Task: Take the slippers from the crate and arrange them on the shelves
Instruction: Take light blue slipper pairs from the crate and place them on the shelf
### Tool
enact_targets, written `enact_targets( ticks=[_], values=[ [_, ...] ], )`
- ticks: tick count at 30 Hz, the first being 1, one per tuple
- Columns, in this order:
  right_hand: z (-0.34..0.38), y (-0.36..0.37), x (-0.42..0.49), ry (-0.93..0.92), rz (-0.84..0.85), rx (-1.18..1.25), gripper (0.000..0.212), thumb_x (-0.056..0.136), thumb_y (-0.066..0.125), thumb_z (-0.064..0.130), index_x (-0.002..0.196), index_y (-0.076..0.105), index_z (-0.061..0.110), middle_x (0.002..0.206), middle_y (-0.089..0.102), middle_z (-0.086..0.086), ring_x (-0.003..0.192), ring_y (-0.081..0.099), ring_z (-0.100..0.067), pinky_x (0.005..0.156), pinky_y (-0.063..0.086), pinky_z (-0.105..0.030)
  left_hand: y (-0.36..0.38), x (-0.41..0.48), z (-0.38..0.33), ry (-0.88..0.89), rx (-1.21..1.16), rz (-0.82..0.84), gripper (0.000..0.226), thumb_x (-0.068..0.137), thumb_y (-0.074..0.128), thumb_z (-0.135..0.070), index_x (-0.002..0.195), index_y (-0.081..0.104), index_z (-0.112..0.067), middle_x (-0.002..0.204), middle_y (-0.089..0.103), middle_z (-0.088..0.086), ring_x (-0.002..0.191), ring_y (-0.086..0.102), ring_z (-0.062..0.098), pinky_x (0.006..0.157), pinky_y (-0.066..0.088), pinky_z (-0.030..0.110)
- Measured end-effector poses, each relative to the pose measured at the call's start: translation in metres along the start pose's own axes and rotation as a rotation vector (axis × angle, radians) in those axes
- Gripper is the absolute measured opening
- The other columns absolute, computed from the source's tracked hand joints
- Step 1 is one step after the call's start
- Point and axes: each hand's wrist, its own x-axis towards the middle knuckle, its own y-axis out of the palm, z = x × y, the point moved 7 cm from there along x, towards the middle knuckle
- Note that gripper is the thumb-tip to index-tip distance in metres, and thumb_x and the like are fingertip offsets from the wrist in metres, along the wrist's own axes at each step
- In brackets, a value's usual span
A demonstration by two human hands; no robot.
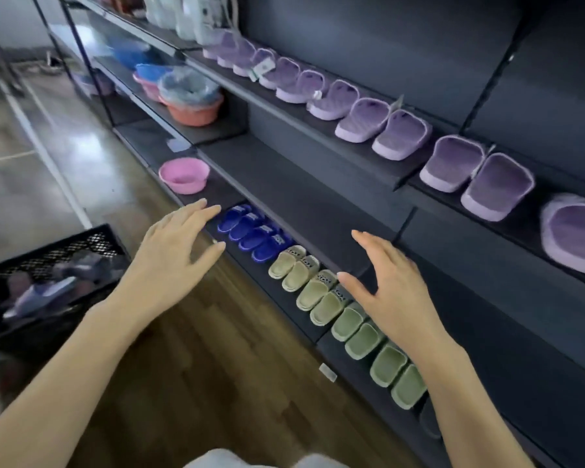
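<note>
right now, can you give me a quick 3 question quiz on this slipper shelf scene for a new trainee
1. True or false: the left hand and the right hand are both open and hold nothing.
2. Multiple choice: compared with the blue slippers, the purple slippers stand on: A) a higher shelf, B) the same shelf, C) a lower shelf.
3. Fill in: the black crate sits on the floor at the person's ____ side.

Key: 1 true; 2 A; 3 left.
</note>
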Motion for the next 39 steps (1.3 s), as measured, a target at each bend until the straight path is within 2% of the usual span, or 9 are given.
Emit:
enact_targets(
  ticks=[3,8,12,16,19,24,28,34,39],
  values=[
    [0.039,0.031,0.033,-0.079,0.095,0.014,0.061,0.09,0.049,0.045,0.144,0.026,0.028,0.149,0.031,0.009,0.137,0.026,-0.009,0.109,0.019,-0.027,-0.019,-0.008,0.044,-0.098,0.023,-0.037,0.051,0.089,0.052,-0.042,0.136,0.044,-0.022,0.144,0.041,0.005,0.132,0.039,0.027,0.108,0.032,0.05],
    [0.099,0.078,0.085,-0.219,0.221,0.038,0.061,0.09,0.047,0.046,0.145,0.023,0.03,0.15,0.027,0.012,0.138,0.023,-0.009,0.111,0.017,-0.027,-0.04,-0.024,0.112,-0.262,0.045,-0.076,0.065,0.081,0.035,-0.055,0.134,0.047,-0.019,0.141,0.046,0.006,0.127,0.044,0.029,0.103,0.037,0.053],
    [0.142,0.118,0.131,-0.354,0.276,0.066,0.063,0.089,0.048,0.047,0.144,0.026,0.028,0.148,0.032,0.01,0.137,0.028,-0.011,0.114,0.023,-0.034,-0.054,-0.036,0.162,-0.41,0.093,-0.127,0.066,0.081,0.034,-0.055,0.133,0.048,-0.018,0.14,0.047,0.006,0.127,0.044,0.028,0.102,0.038,0.051],
    [0.185,0.152,0.183,-0.478,0.317,0.114,0.062,0.089,0.052,0.046,0.144,0.028,0.027,0.147,0.036,0.008,0.135,0.03,-0.012,0.114,0.024,-0.033,-0.072,-0.031,0.209,-0.558,0.159,-0.176,0.069,0.079,0.031,-0.056,0.135,0.047,-0.019,0.142,0.044,0.004,0.129,0.042,0.028,0.103,0.036,0.048],
    [0.215,0.172,0.223,-0.582,0.355,0.145,0.063,0.088,0.052,0.047,0.144,0.028,0.029,0.148,0.034,0.007,0.137,0.029,-0.012,0.114,0.026,-0.037,-0.082,-0.016,0.234,-0.639,0.175,-0.202,0.059,0.084,0.042,-0.05,0.136,0.045,-0.021,0.143,0.042,0.001,0.125,0.046,0.028,0.103,0.036,0.043],
    [0.257,0.205,0.276,-0.703,0.442,0.153,0.065,0.089,0.051,0.048,0.145,0.023,0.033,0.151,0.027,0.009,0.139,0.023,-0.011,0.115,0.023,-0.036,-0.093,0.0,0.269,-0.719,0.217,-0.244,0.07,0.077,0.027,-0.059,0.138,0.041,-0.027,0.145,0.039,-0.005,0.131,0.04,0.02,0.103,0.035,0.041],
    [0.293,0.23,0.304,-0.76,0.48,0.157,0.065,0.089,0.051,0.047,0.145,0.022,0.033,0.152,0.025,0.008,0.14,0.022,-0.012,0.116,0.022,-0.036,-0.104,0.001,0.301,-0.788,0.239,-0.29,0.07,0.078,0.027,-0.058,0.137,0.043,-0.023,0.143,0.042,-0.002,0.128,0.043,0.022,0.1,0.036,0.039],
    [0.355,0.268,0.335,-0.844,0.513,0.168,0.063,0.09,0.052,0.043,0.145,0.024,0.032,0.152,0.024,0.009,0.14,0.021,-0.013,0.115,0.016,-0.031,-0.12,0.011,0.358,-0.865,0.214,-0.329,0.057,0.088,0.041,-0.045,0.14,0.039,-0.022,0.145,0.038,-0.005,0.133,0.035,0.017,0.106,0.027,0.033],
    [0.414,0.309,0.37,-0.857,0.492,0.164,0.061,0.09,0.053,0.043,0.144,0.026,0.032,0.151,0.026,0.009,0.139,0.023,-0.012,0.114,0.016,-0.031,-0.143,0.026,0.434,-0.851,0.186,-0.348,0.052,0.091,0.053,-0.033,0.14,0.039,-0.022,0.146,0.037,-0.003,0.133,0.036,0.019,0.106,0.028,0.034]
  ],
)
